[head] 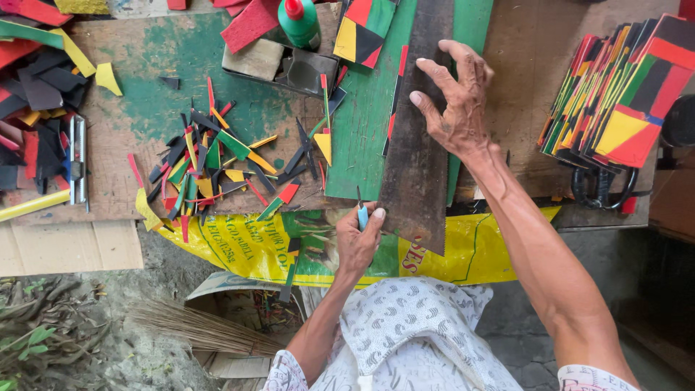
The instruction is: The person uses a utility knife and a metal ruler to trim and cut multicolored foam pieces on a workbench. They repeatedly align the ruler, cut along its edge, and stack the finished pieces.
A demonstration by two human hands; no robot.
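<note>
- The step in hand seems to be cutting a strip from the green sheet, which lies flat on the bench.
- The right hand presses with spread, open fingers on the dark saw blade, which serves as straightedge over the sheet.
- The left hand has its grip closed around a small blue-handled knife, the tip at the sheet's near edge, just beside the blade.
- The next move probably calls for steady pressure on the blade while the knife follows its edge.
- Coloured offcuts lie scattered to the left; a stack of finished multicoloured pieces stands to the right.
</note>
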